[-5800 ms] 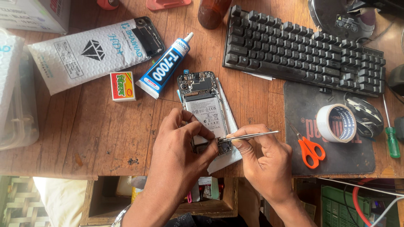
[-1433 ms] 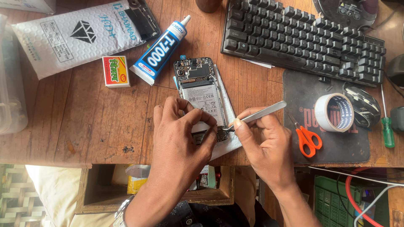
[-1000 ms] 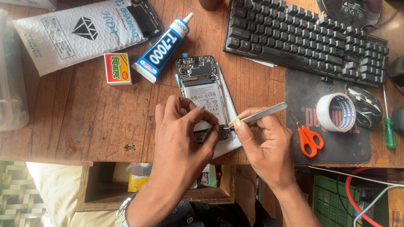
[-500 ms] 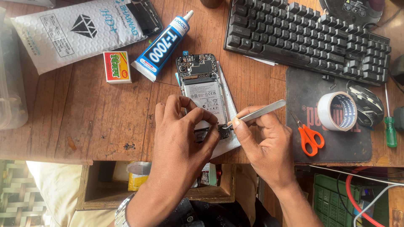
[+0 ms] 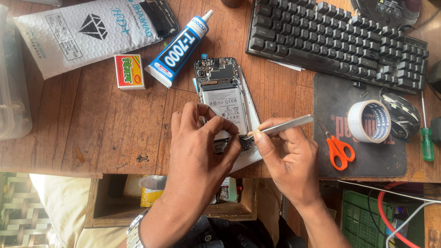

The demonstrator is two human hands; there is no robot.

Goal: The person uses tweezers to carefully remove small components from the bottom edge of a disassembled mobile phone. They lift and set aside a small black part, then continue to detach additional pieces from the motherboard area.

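An opened phone point(image 5: 222, 94) lies back-up on a white sheet on the wooden desk, its battery and circuit board exposed. My left hand point(image 5: 200, 142) presses down on the phone's lower end, fingers curled over it. My right hand point(image 5: 287, 156) pinches metal tweezers point(image 5: 280, 127) whose tips touch the phone's lower right corner. The bottom of the phone is hidden under my left fingers.
A blue-and-white glue tube point(image 5: 179, 48), a small red-and-yellow box point(image 5: 129, 71) and a white padded envelope point(image 5: 87, 32) lie at the upper left. A black keyboard point(image 5: 337, 43) is at the upper right. Tape roll point(image 5: 368, 121), orange scissors point(image 5: 337, 149), mouse point(image 5: 404, 117) and green screwdriver point(image 5: 427, 138) sit right.
My right hand turned the tweezers from lying flat to angled up and right. Both hands have since held steady at the phone's lower end; only the camera shifted slightly.
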